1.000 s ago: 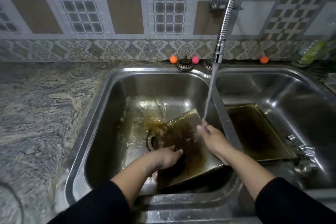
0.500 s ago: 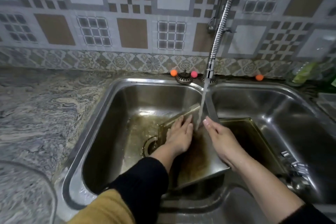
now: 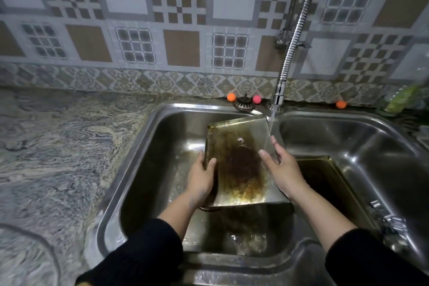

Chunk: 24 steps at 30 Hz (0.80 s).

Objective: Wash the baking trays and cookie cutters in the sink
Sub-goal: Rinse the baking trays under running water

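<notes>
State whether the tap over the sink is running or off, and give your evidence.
Running. A stream of water falls from the tap's nozzle onto the stained baking tray, by the right hand.

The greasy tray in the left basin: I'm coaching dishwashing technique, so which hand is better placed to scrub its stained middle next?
Probably the right hand: it lies open under the water stream, fingers by the dark stain. The left hand grips the tilted tray by its left edge and seems to steady it.

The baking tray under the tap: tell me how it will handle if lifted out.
The baking tray looks like stiff metal, so it should not flex. Wet, with brown greasy residue, it is probably slippery in the left hand. Tilted under the water, it may slide or tip.
</notes>
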Available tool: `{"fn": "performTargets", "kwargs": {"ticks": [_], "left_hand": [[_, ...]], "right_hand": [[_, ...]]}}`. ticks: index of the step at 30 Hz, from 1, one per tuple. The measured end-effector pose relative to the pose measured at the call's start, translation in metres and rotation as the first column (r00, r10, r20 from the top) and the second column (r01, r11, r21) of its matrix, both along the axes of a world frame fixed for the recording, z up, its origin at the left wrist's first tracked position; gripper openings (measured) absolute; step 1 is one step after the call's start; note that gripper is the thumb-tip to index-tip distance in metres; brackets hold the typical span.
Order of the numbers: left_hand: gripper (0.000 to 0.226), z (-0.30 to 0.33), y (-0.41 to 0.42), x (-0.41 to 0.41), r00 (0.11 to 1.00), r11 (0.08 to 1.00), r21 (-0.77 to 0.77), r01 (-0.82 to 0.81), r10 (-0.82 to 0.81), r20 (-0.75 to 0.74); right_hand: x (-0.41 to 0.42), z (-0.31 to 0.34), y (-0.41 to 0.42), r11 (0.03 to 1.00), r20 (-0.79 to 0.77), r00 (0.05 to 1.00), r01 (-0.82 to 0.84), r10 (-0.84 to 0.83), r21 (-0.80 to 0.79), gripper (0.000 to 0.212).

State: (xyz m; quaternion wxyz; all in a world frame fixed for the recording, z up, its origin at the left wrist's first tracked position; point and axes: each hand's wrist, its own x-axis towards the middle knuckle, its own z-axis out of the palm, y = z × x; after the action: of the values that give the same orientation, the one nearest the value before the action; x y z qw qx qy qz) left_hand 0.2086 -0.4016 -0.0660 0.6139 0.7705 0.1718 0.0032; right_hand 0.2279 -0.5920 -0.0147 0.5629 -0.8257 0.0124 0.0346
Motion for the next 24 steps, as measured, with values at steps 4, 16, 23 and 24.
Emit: {"fn": "performTargets", "kwargs": {"ticks": [4,16,23,24], "left_hand": [[0.044,0.015,0.005,-0.009,0.989,0.99,-0.12,-0.074,0.088,0.122],[0.054,0.036,-0.064,-0.036,0.858,0.876,0.48,0.045,-0.28,0.431],[0.051,0.041,-0.105,-0.033,0.776,0.817,0.49,0.304,-0.51,0.37],[0.051,0.042,-0.109,-0.029,0.781,0.809,0.494,0.318,-0.519,0.348]], "right_hand": [[0.008,-0.007,0.004,0.916,-0.159,0.978,-0.182,0.133,-0.358,0.081],[0.029,0.044,0.036,0.993,0.063,0.998,-0.019,0.012,0.117,0.059],[0.029,0.045,-0.003,0.93,0.02,0.996,0.074,-0.087,0.361,0.05],[0.028,0.045,-0.007,0.92,0.019,0.997,0.065,-0.079,0.386,0.049]]}}
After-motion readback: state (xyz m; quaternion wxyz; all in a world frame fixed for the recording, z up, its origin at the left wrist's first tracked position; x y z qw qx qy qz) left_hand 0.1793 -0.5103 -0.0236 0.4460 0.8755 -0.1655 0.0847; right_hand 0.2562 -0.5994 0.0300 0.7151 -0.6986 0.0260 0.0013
